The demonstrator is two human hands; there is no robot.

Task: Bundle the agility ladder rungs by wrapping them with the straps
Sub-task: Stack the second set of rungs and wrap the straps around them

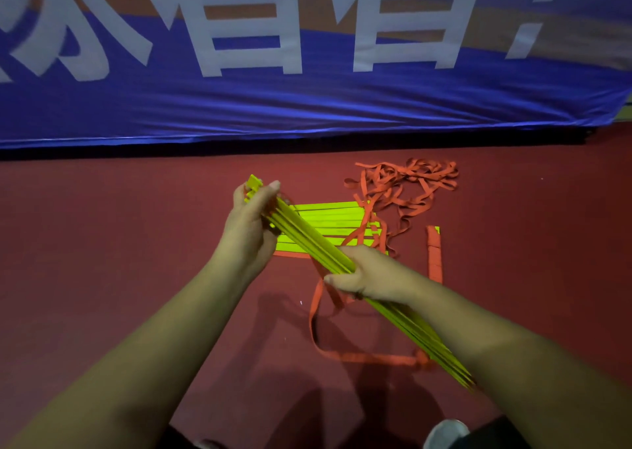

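- Left hand (248,229) gripping far end of yellow rung stack (307,238), right hand (371,274) gripping its middle.
- Stack held slanted above floor (136,226).
- More rungs (328,216) flat on floor behind; orange straps (407,174) tangled just beyond.

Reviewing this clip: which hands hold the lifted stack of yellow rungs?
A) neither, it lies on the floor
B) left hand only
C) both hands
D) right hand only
C: the left hand grips the far end of the stack of yellow rungs, and the right hand is curled round it further down its length.
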